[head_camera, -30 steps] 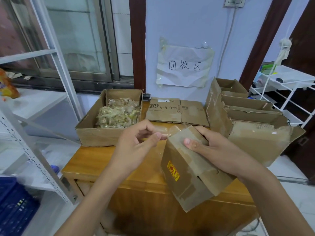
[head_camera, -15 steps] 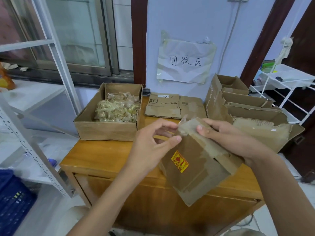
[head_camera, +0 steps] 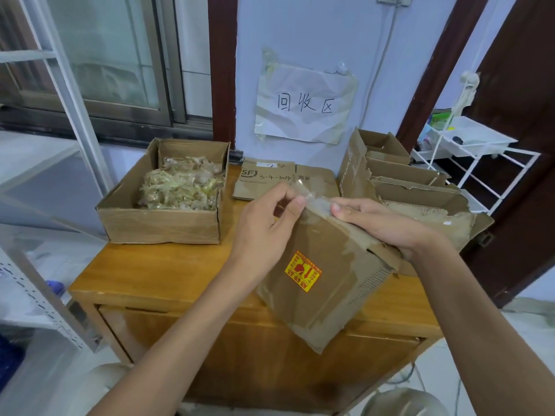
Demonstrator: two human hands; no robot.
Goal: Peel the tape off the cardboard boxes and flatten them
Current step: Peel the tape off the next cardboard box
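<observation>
Both bare forearms reach in from the lower edge, hands meeting mid-frame. The left hand [head_camera: 264, 223] pinches thumb against forefinger, other fingers curled; the right hand [head_camera: 387, 223] grips palm-down, thumb extended toward the left, fingers wrapped out of sight.

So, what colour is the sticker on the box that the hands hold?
The sticker is yellow with red print, on the brown box; the head view shows it.
</observation>
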